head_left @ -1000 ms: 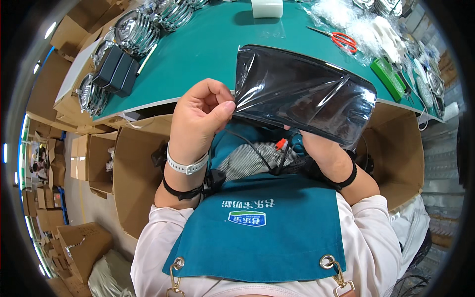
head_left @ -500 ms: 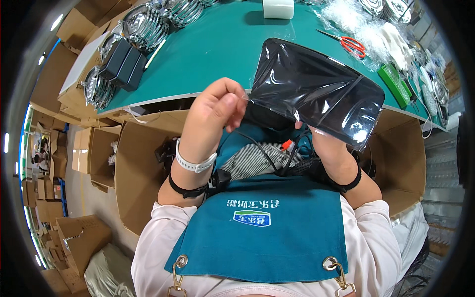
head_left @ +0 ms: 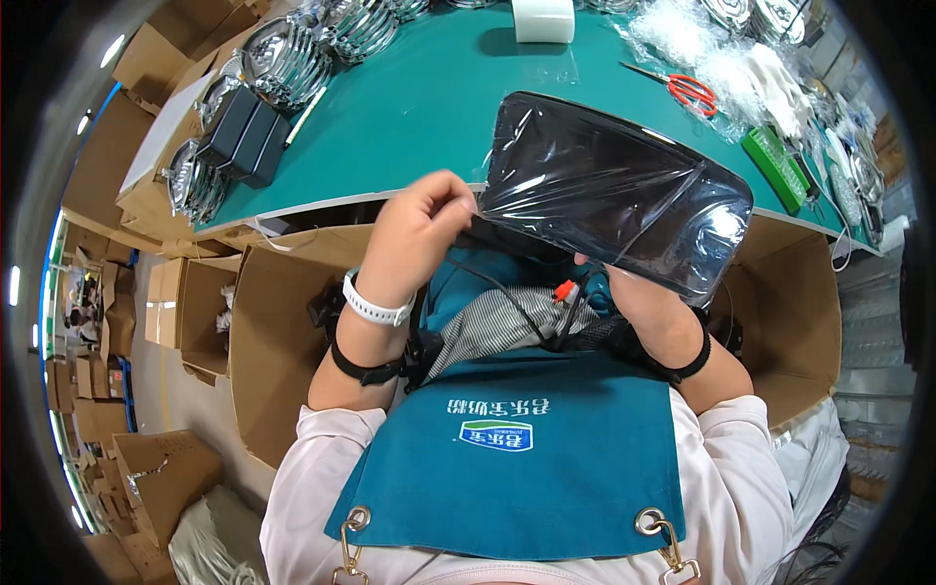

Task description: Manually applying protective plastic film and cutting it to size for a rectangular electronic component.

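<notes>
A glossy black panel [head_left: 624, 195] with rounded corners is held tilted in front of the table edge. Clear plastic film [head_left: 526, 212] covers it, and its creases fan out from the corner by my left hand. There my left hand [head_left: 426, 224] is closed in a pinch on the film. My right hand [head_left: 629, 283] grips the panel from below at its near edge; most of its fingers are hidden behind the panel.
On the green table [head_left: 409, 107] lie a white tape roll [head_left: 544, 19], red-handled scissors [head_left: 687, 93] and a green box [head_left: 775, 166]. Stacked metal rings [head_left: 283, 63] and dark blocks [head_left: 244, 136] stand at left. An open carton [head_left: 283, 331] sits below the table.
The panel has shifted slightly left and toward me. My left hand has moved a little left and nearer, and the film creases now converge sharply at its fingertips.
</notes>
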Motion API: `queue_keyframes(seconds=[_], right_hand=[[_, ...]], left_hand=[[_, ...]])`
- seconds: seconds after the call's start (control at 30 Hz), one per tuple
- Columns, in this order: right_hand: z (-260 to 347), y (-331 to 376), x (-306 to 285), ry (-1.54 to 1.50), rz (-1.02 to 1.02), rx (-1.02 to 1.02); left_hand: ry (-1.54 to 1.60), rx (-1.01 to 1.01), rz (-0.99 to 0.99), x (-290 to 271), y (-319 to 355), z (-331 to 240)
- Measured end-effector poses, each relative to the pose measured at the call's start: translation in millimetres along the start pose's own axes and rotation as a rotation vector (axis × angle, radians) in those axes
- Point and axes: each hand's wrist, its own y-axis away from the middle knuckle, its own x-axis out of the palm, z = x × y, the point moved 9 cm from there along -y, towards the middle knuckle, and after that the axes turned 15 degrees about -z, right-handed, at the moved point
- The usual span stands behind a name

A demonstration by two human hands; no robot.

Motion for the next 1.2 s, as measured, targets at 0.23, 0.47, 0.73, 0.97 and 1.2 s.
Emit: queue_keyframes(seconds=[0.23,0.47,0.73,0.97,1.2], right_hand=[[-3,10,-4,0.517,-0.066,-0.317],[9,6,4,0.346,-0.014,-0.319],[22,8,9,0.149,0.034,-0.292],[26,8,10,0.059,0.086,-0.315],[37,8,13,0.207,0.107,-0.404]], left_hand=[[0.085,0.181,-0.128,-11,-15,-61],[-0.208,0.407,-0.180,-3,-11,-79],[-0.212,0.429,-0.167,-1,-6,-75],[-0.165,0.548,-0.260,-11,0,-84],[-0.073,0.310,-0.113,-8,-5,-63]])
